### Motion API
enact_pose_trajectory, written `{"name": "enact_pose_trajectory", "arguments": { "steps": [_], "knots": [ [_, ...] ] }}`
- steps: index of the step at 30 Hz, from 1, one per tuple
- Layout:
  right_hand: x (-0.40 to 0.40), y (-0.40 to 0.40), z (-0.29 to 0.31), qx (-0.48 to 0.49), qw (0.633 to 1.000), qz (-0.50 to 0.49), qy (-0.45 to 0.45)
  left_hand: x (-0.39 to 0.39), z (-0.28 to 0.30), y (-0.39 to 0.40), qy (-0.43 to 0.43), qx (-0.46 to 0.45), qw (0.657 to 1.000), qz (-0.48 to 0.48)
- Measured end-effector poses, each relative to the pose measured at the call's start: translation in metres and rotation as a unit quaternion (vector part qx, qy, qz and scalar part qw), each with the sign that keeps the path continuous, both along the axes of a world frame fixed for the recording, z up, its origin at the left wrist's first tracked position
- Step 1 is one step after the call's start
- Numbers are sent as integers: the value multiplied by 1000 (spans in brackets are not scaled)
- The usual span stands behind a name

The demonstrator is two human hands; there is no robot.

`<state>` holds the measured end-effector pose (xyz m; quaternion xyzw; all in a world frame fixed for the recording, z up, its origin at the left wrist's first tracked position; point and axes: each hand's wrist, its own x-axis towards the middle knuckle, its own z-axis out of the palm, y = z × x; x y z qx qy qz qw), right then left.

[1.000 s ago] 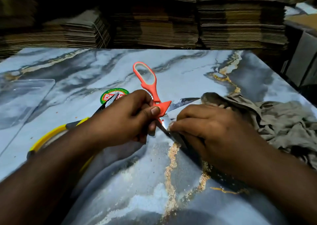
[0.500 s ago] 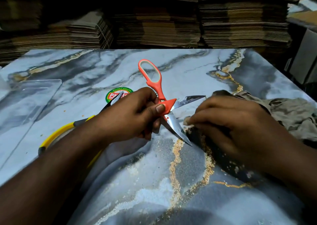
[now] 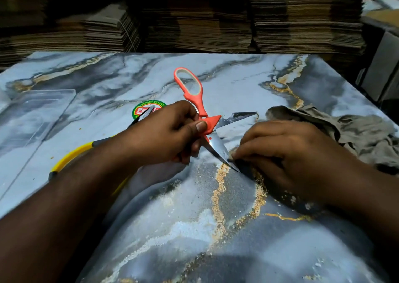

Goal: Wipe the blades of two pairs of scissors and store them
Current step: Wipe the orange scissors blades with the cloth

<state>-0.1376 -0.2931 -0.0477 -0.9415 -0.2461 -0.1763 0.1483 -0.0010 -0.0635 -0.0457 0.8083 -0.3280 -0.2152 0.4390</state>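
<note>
head view: the orange scissors (image 3: 201, 110) are held spread open above the marble-patterned table (image 3: 194, 228), near its middle. the left hand (image 3: 164, 135) is clenched around the lower handle, with the thumb pressed on the orange pivot area; the upper handle loop is seen pointing away from the person. one blade is directed to the right, the other down towards the right hand (image 3: 287, 153). the right hand's fingers are curled, with the fingertips (image 3: 234, 154) set against the lower blade; whether cloth is pinched between them and the blade cannot be told. a grey-brown cloth (image 3: 345, 131) is found crumpled just behind the right hand. yellow-handled scissors (image 3: 71, 155) are laid flat on the table under the left forearm, their tips over a round green-and-red sticker (image 3: 149, 107). a clear plastic tray (image 3: 32, 114) is noted at the left edge. stacks of flattened cardboard (image 3: 216, 19) are ranged behind the table.
</note>
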Motion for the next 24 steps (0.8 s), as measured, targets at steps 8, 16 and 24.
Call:
{"name": "enact_pose_trajectory", "arguments": {
  "steps": [8, 16, 24],
  "knots": [
    [-4, 3, 7, -33, 999, 3, -10, 3, -4, 0, -12, 7, 1000, 0],
    [-8, 7, 7, -29, 999, 18, 40, 3, -5, 2, 3, -8, 1000, 5],
    [0, 2, 10, 86, 996, -15, -13, 0, 0, -1, -31, 24, 999, -4]
  ]
}}
